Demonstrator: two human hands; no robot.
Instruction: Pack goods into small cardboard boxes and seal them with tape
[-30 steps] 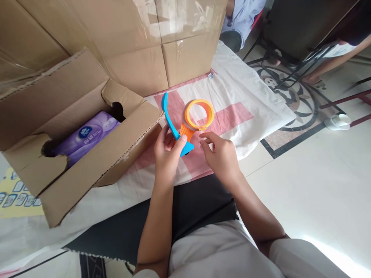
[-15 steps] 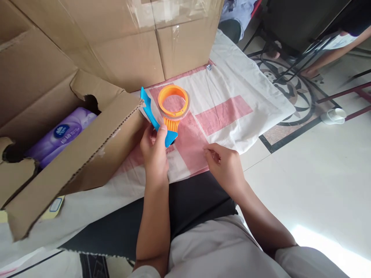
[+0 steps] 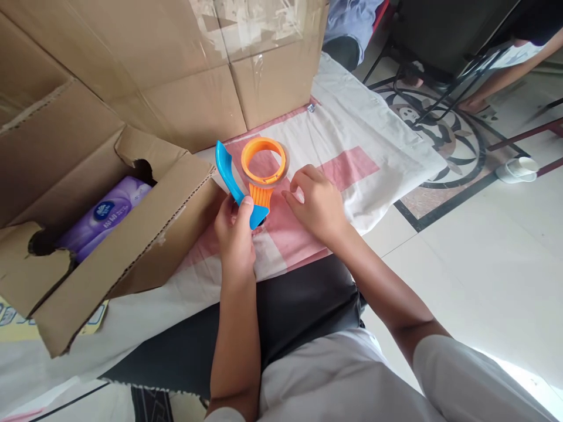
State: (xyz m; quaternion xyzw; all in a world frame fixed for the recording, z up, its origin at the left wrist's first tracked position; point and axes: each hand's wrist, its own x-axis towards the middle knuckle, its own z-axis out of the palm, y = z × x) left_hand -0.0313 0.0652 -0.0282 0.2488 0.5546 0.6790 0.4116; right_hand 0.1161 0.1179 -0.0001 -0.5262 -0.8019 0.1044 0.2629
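A blue and orange tape dispenser (image 3: pixel 259 196) is in my left hand (image 3: pixel 235 234), with the thumb pressed on its blue plastic part. Its orange ring, with a thin clear rim around it, points away from me above the cloth. To the right of the dispenser, my right hand (image 3: pixel 319 205) is closed in a pinch, thumb and forefinger curled toward each other. Whatever lies between those fingertips, if anything, is too small to make out. The fingertips are close to the orange ribbed neck but apart from it.
An open cardboard box (image 3: pixel 171 234) with a purple tissue pack (image 3: pixel 108 214) inside stands at left. Large taped cartons (image 3: pixel 272 88) rise behind. A red and white cloth (image 3: pixel 347 170) covers the table. Another person's arm (image 3: pixel 505 82) and white cups (image 3: pixel 519 170) are at far right.
My right hand has moved forward and left, closer to the tape dispenser, still pinched. My left hand keeps its hold on the dispenser. The view has shifted slightly.
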